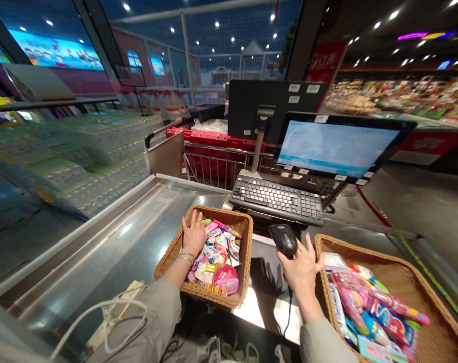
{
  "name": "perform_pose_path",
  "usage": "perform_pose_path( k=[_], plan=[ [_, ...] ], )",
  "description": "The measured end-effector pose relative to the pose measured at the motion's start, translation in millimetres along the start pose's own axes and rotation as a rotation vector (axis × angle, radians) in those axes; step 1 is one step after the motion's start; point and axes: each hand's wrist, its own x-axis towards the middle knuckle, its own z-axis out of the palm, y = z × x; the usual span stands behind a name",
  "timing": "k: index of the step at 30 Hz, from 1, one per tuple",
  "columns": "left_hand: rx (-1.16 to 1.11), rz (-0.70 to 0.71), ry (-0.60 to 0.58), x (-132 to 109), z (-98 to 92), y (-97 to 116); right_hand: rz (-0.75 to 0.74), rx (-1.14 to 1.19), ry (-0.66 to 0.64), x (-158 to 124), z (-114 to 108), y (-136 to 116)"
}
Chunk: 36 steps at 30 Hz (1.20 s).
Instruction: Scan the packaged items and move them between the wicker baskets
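With twelve o'clock straight ahead of the person, the nearer wicker basket [247, 252] sits just left of twelve on the steel counter [111, 262], heaped with small bright packets [213, 249]. The left hand [193, 233] dips into its ten o'clock side, fingers spread; from here I can't tell whether they grip anything. The right hand [301, 262], well apart from the left, is closed around a black scanner [283, 239] at one o'clock, the cord hanging below it.

At two o'clock, close beside that hand, stands a second wicker basket [436, 312], its packages [380, 302] lying mostly towards its left side. Past the scanner, between twelve and one, is a black keyboard [277, 199]; beyond that, at one, a lit screen [334, 146]. A metal trolley [215, 161] stands farther off at twelve.
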Motion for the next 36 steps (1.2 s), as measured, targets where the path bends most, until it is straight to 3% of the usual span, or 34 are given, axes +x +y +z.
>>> perform_pose_path(
  k=[12, 20, 28, 36],
  plan=[
    [0.009, -0.038, -0.138, 7, 21.7, -7, 0.005, -0.028, 0.01, 3, 2, 5],
    [0.076, -0.05, -0.209, 12, 24.3, -7, 0.004, -0.058, 0.04, 2, 0, 11],
    [0.033, -0.05, -0.181, 10, 19.6, -3, -0.011, -0.046, 0.047, 1, -3, 17],
    [-0.051, 0.001, -0.027, 6, 1.6, -3, -0.019, -0.051, 0.02, 1, -6, 11]
  ],
)
